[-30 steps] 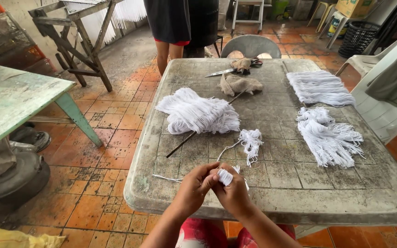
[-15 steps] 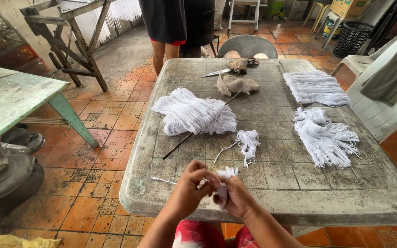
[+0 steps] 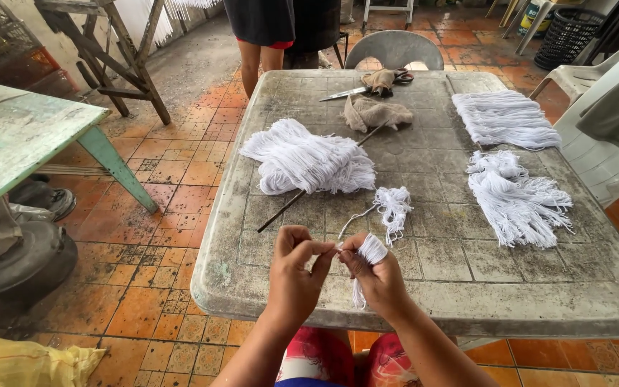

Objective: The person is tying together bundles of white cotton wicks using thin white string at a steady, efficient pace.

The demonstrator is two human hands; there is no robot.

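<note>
My right hand (image 3: 376,276) grips a small bundle of white string (image 3: 371,252) over the near edge of the grey plastic table (image 3: 424,283). My left hand (image 3: 297,266) pinches a strand that runs to that bundle, and the two hands meet at the fingertips. Just beyond them lies a small loose tuft of white string (image 3: 394,206). A large heap of white string (image 3: 306,160) rests on a thin dark stick (image 3: 281,213) left of centre.
Two more white string piles (image 3: 517,197) (image 3: 504,117) lie on the right. Scissors (image 3: 356,89) and a brown rag (image 3: 374,112) sit at the far side. Another person's legs (image 3: 259,57) stand beyond, by a grey chair (image 3: 395,49). A green table (image 3: 16,136) stands left.
My hands have stayed at the table's near edge, working the small bundle. The left hand's fingers now pinch a strand against the right hand. The view has shifted slightly.
</note>
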